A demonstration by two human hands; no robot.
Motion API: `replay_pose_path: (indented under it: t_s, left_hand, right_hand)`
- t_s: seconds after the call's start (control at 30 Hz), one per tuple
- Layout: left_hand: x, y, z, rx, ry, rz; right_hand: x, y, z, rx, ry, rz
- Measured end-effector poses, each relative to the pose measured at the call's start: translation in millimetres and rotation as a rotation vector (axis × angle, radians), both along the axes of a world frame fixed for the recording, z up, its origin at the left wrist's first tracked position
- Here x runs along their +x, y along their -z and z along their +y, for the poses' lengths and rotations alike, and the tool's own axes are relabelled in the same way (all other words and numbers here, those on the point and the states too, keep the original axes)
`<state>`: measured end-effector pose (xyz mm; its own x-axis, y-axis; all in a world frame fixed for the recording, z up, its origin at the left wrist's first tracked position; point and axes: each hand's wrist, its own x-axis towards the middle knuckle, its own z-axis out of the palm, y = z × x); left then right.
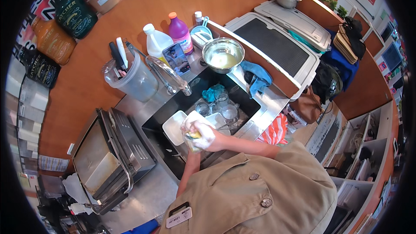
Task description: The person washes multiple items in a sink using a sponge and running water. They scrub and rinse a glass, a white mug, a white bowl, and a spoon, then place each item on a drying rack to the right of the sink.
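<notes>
My right hand [208, 138], covered in white suds, is shut on a yellow sponge [195, 134] above the sink [157, 133]. My left hand [193, 151] meets it from below; foam and the right hand hide most of its fingers. Something clear and soapy seems to be between the hands, too covered to name. Just beyond them, a white plastic tub [174, 129] sits in the dark sink basin. Several clear glass mugs [230, 112] lie in the basin to the right, beside a crumpled teal cloth [213, 92].
A chrome faucet [169, 76] arches over the sink. Behind stand a plastic bucket of utensils [138, 79], a white jug [157, 42], a purple bottle [179, 31] and a propped phone [176, 59]. A steel bowl [224, 44] and blue cloth [260, 76] border the sink; a contact grill [107, 156] stands left.
</notes>
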<state>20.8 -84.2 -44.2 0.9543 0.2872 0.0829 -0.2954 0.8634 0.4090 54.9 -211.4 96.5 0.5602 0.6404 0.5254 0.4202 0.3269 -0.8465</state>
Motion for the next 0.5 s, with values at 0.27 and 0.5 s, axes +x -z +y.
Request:
replay_pose_path:
  t_s: [0.27, 0.5]
  left_hand:
    - [-6, -21, -15, -0.116, 0.119, 0.138]
    - [-19, -2, -21, 0.062, 0.037, 0.130]
  right_hand:
    - [20, 1, -8, -0.172, 0.148, -0.066]
    - [62, 16, 30, -0.557, 0.223, 0.071]
